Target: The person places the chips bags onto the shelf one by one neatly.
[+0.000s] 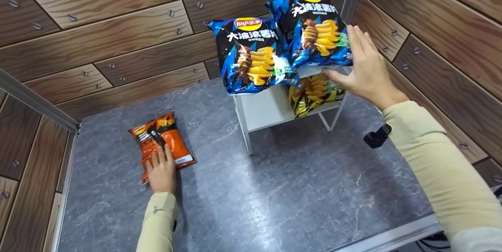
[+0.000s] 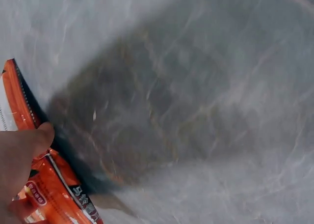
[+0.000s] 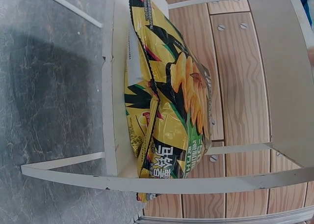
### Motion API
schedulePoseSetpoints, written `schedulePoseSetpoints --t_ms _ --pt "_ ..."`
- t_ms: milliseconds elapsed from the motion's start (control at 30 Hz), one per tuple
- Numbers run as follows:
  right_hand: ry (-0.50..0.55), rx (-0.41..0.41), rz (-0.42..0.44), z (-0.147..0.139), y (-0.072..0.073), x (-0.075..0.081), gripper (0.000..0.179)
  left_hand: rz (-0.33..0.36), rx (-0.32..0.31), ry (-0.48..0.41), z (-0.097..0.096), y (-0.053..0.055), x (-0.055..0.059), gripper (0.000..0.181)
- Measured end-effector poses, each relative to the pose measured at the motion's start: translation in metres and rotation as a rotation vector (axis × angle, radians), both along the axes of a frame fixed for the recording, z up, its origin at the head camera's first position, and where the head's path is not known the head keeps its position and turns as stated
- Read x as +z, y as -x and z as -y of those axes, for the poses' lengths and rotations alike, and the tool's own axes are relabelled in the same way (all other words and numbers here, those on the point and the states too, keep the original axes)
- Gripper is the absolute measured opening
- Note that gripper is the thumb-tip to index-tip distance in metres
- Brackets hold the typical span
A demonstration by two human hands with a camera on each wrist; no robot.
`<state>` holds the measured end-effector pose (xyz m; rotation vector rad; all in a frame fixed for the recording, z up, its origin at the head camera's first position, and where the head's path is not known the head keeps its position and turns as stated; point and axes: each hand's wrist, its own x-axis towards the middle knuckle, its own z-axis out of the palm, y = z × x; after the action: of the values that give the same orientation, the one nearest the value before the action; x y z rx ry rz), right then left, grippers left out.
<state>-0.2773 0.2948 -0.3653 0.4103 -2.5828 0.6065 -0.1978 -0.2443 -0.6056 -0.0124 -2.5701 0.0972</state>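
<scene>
My left hand [image 1: 162,171] rests on an orange chip bag [image 1: 172,140] lying on the grey surface, its fingers fairly straight across the front. In the left wrist view, the thumb lies against the side of the orange chip bag [image 2: 61,184]. My right hand [image 1: 366,65] is spread at the right edge of a blue-and-black chip bag [image 1: 313,28], thumb low near its bottom edge. That bag leans beside another blue-and-black chip bag [image 1: 251,55] atop a small white rack [image 1: 266,106]. A yellow-and-black chip bag [image 3: 169,101] sits on the rack's lower shelf.
Wood-patterned panels [image 1: 137,20] stand behind and on both sides, with metal posts at the corners. The grey marbled surface [image 1: 274,197] reaches a metal edge [image 1: 392,234] at the front right. Black cables [image 1: 435,240] lie beyond that edge.
</scene>
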Motion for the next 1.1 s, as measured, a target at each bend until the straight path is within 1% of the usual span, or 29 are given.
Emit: schedulePoseSetpoints --t_ms 33,67,133,233,367,467,567,667,800,900,1000,1100 --pt "0.001 0.0 -0.001 0.0 0.0 0.0 0.104 -0.054 -0.015 0.026 -0.002 0.0 -0.002 0.044" --pt "0.002 0.001 -0.001 0.0 0.0 0.0 0.104 -0.093 -0.025 0.045 -0.004 0.001 -0.004 0.044" --pt "0.0 0.002 -0.004 0.0 0.0 -0.001 0.104 -0.134 -0.039 0.068 -0.007 0.0 -0.006 0.042" --pt "-0.001 0.002 -0.004 -0.001 -0.001 -0.001 0.104 -0.135 -0.061 0.103 -0.012 -0.002 -0.008 0.043" --pt "0.0 0.0 -0.002 -0.002 -0.001 -0.002 0.104 -0.123 -0.1 0.147 -0.019 -0.008 -0.007 0.043" --pt "0.004 -0.001 -0.015 -0.003 -0.001 -0.003 0.105 -0.117 -0.137 0.153 -0.025 -0.012 -0.005 0.043" --pt "0.007 -0.005 -0.034 -0.005 0.0 -0.003 0.105 -0.103 -0.178 0.138 -0.031 -0.018 -0.004 0.044" --pt "0.008 -0.002 -0.029 -0.005 0.0 -0.004 0.105 -0.101 -0.216 0.11 -0.038 -0.027 -0.004 0.046" --pt "0.005 0.0 -0.024 -0.003 0.001 -0.003 0.105 -0.102 -0.257 0.044 -0.049 -0.041 -0.006 0.048" --pt "0.004 -0.003 -0.024 -0.003 0.001 -0.003 0.106 -0.085 -0.276 -0.037 -0.056 -0.051 -0.009 0.053" --pt "0.002 -0.001 -0.023 -0.002 0.001 -0.002 0.106 -0.076 -0.276 -0.139 -0.06 -0.058 -0.012 0.062" --pt "0.0 0.003 -0.025 -0.001 0.002 -0.001 0.106 -0.104 -0.266 -0.252 -0.063 -0.061 -0.012 0.066"
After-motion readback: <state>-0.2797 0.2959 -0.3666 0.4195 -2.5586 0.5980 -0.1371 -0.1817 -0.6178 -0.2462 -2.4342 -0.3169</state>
